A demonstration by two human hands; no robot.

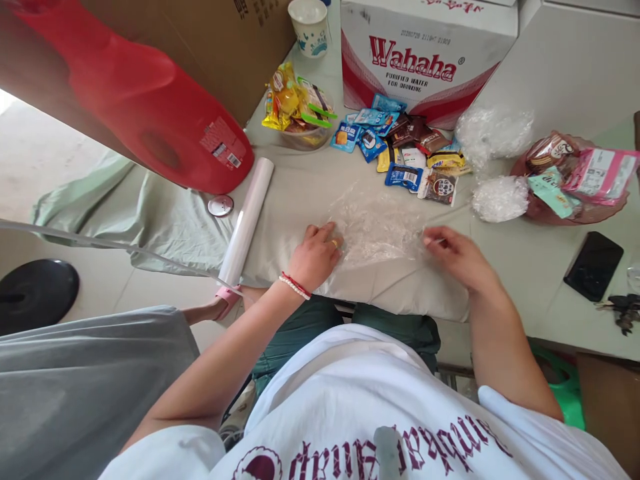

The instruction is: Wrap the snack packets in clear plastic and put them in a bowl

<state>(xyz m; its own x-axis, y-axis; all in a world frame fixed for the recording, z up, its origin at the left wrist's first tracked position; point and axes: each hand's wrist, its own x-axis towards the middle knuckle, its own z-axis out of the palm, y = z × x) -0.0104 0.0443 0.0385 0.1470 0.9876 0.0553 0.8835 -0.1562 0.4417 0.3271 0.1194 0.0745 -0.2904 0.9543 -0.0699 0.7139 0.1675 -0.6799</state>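
Observation:
A crinkled sheet of clear plastic film (377, 233) lies on the cloth-covered table between my hands. My left hand (315, 252), with a ring and bracelets, has its bent fingers closed on the film's left edge. At the opposite edge, my right hand (457, 257) pinches the film between thumb and fingers. A long white roll of film (246, 223) lies to the left of my left hand. Beyond the sheet sits a loose pile of small wrapped snacks (400, 143).
A red jug (170, 113) and a round badge (221, 205) are at left. Behind stand a snack-filled bowl (307, 139), a paper cup (309, 28) and a Wahaha carton (425, 60). Crumpled film balls (500, 199), a pink bowl (543, 210), a phone (593, 265) and keys (625, 310) lie right.

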